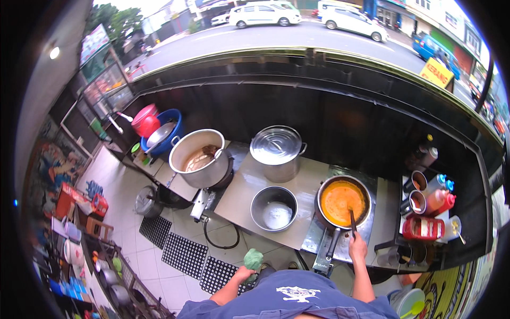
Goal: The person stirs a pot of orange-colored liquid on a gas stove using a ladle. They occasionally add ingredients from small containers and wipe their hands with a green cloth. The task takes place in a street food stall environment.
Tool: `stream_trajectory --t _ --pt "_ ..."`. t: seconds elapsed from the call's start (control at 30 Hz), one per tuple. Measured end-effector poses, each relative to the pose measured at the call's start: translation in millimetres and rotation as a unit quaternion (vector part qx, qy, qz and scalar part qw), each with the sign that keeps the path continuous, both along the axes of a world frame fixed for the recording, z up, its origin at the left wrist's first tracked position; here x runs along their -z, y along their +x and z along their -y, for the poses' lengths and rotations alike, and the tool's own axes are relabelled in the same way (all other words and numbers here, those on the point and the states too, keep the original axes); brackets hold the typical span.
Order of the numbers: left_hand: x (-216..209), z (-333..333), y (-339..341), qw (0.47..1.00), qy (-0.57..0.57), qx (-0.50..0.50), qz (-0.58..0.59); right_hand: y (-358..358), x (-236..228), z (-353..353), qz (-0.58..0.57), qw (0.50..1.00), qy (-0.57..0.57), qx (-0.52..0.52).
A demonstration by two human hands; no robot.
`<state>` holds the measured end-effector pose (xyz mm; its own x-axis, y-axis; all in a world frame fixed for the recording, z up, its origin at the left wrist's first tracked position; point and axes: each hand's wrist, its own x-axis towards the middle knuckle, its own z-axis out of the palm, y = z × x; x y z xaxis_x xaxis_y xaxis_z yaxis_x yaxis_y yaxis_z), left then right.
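Honestly, right hand point(358, 248) has fingers round the stirrer point(353, 222), left hand point(244, 274) clutches a cloth point(253, 259): I'd steady the pan point(322, 218), stir slow.

The pale tabletop point(234, 196) is smooth and a bit shiny. A silver pot with a lid point(277, 159) stands on its far side. An open pot point(258, 204) stands nearer. To the left, a big pot point(199, 179) sits on a stove point(201, 204). The tiled floor point(122, 218) at the near left has black mats point(184, 255) full of holes and a gray bin point(149, 204) on it.
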<state>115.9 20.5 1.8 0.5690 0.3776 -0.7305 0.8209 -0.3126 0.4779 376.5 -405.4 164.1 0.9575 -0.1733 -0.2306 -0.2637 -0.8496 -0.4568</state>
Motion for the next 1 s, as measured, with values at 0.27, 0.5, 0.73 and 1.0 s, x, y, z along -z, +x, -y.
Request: stream_trajectory --t 0.27,0.5,0.73,1.0 --pt "12 6 -23 0.996 0.015 0.088 -0.027 -3 37 -5 0.067 0.991 0.073 -0.094" --pt "-8 9 -19 0.998 0.016 0.058 -0.001 66 73 7 0.028 0.999 -0.027 0.006" --pt "-1 33 -44 0.999 -0.039 -0.026 0.004 0 26 8 -0.043 0.996 0.04 -0.061" --pt "-25 93 -86 0.996 -0.07 -0.058 0.007 -11 26 9 0.029 0.987 0.118 -0.102"
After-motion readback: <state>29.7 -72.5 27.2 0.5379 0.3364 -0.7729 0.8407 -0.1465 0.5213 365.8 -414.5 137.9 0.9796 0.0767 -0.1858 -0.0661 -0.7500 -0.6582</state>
